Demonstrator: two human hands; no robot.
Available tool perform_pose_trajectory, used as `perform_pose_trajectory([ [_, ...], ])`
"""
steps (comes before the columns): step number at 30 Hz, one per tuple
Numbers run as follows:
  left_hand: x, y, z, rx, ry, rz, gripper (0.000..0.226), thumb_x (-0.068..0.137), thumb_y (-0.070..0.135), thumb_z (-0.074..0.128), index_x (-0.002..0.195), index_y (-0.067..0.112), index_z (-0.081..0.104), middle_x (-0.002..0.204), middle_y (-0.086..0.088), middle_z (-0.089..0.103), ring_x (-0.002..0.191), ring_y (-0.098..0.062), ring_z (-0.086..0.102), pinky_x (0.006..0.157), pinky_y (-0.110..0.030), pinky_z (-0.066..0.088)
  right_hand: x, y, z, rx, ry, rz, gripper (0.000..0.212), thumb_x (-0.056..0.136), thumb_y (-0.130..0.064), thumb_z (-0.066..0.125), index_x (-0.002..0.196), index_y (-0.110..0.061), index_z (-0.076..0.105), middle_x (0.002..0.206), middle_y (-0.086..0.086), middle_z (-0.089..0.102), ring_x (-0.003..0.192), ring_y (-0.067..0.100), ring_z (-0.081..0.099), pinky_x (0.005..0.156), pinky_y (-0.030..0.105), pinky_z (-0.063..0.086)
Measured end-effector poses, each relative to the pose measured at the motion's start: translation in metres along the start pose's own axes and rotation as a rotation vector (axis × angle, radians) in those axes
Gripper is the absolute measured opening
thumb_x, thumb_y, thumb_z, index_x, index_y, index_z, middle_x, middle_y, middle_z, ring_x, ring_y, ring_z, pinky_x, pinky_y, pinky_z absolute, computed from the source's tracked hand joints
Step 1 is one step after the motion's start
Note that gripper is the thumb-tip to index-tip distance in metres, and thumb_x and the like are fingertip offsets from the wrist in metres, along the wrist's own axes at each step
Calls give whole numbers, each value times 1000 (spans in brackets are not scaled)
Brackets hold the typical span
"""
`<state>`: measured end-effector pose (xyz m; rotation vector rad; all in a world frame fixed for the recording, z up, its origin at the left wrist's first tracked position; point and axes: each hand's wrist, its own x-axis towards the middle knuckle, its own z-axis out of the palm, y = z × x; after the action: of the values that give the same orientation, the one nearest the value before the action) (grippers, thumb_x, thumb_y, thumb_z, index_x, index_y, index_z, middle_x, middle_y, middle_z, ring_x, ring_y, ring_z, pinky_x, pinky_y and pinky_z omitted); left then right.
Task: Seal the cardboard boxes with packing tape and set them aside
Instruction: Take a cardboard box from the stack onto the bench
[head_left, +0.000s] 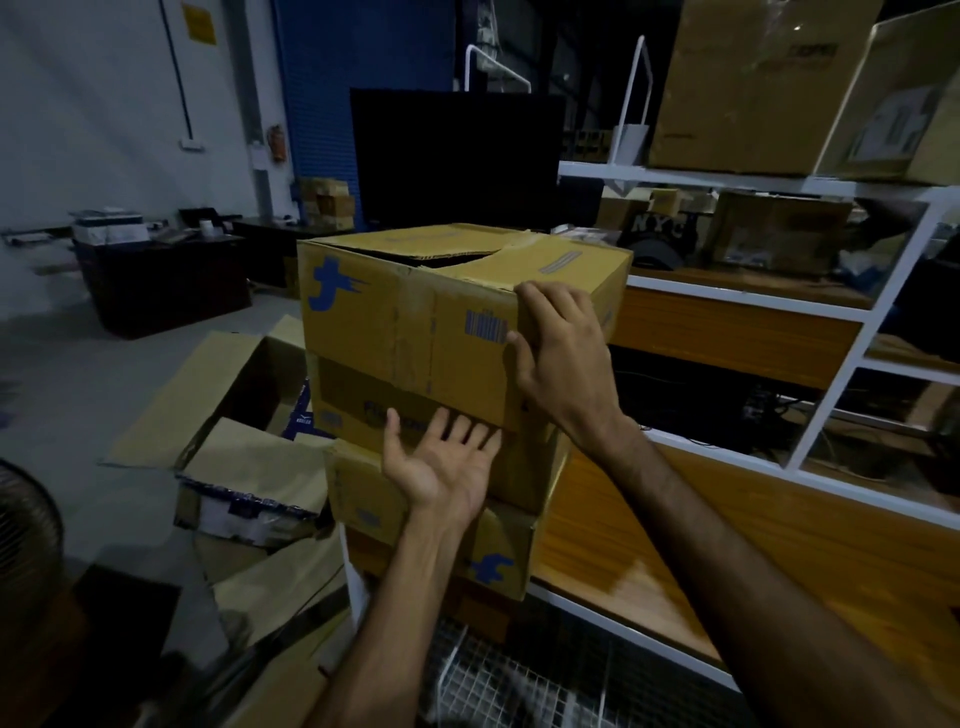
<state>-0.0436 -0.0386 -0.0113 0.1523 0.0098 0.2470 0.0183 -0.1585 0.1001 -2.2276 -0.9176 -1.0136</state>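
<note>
Dim warehouse shelving stands behind a stack of cardboard boxes, and the top box sits at its summit with its flaps gaping, apparently untaped, though the light is poor. The right hand lies against its near corner, fingers curved over the upper edge; the left hand is spread palm-up, fingers straight, by the lower box. One careless shove could likely slide the top box off the stack.
</note>
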Motion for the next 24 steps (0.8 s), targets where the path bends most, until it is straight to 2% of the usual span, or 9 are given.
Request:
perform_pose_trajectory([
  [7, -40, -54, 19, 70, -109, -16, 103, 89, 69, 59, 164, 9, 24, 154, -32, 44, 143, -56, 39, 117, -74, 25, -37, 29, -72, 38, 47, 18, 55, 103, -22, 68, 153, -6, 50, 149, 13, 54, 140, 32, 43, 115, 61, 45],
  [12, -64, -118, 43, 169, -193, -96, 106, 90, 69, 58, 166, 9, 14, 161, -31, 34, 147, -55, 32, 119, -74, 22, -71, 71, -144, 13, 128, 78, 56, 103, -23, 68, 153, -5, 50, 149, 14, 54, 140, 33, 44, 115, 57, 46],
  [14, -73, -150, 50, 197, -192, -127, 105, 92, 70, 55, 166, 8, 13, 159, -30, 34, 145, -53, 33, 116, -73, 24, -88, 89, -169, -8, 152, 96, 57, 101, -23, 70, 152, -6, 51, 148, 14, 55, 139, 33, 45, 113, 62, 46],
  [21, -103, -249, 42, 295, -242, -301, 108, 91, 76, 52, 166, 8, 14, 163, -26, 34, 150, -49, 31, 121, -70, 21, -153, 146, -229, -89, 164, 214, 55, 99, -19, 73, 149, -9, 53, 145, 11, 57, 137, 31, 46, 110, 71, 43],
  [24, -111, -278, 28, 315, -182, -368, 111, 89, 77, 53, 166, 8, 13, 167, -25, 23, 153, -48, 23, 120, -68, 22, -181, 164, -240, -137, 126, 277, 53, 100, -18, 72, 149, -10, 53, 146, 10, 56, 138, 30, 45, 111, 74, 40],
])
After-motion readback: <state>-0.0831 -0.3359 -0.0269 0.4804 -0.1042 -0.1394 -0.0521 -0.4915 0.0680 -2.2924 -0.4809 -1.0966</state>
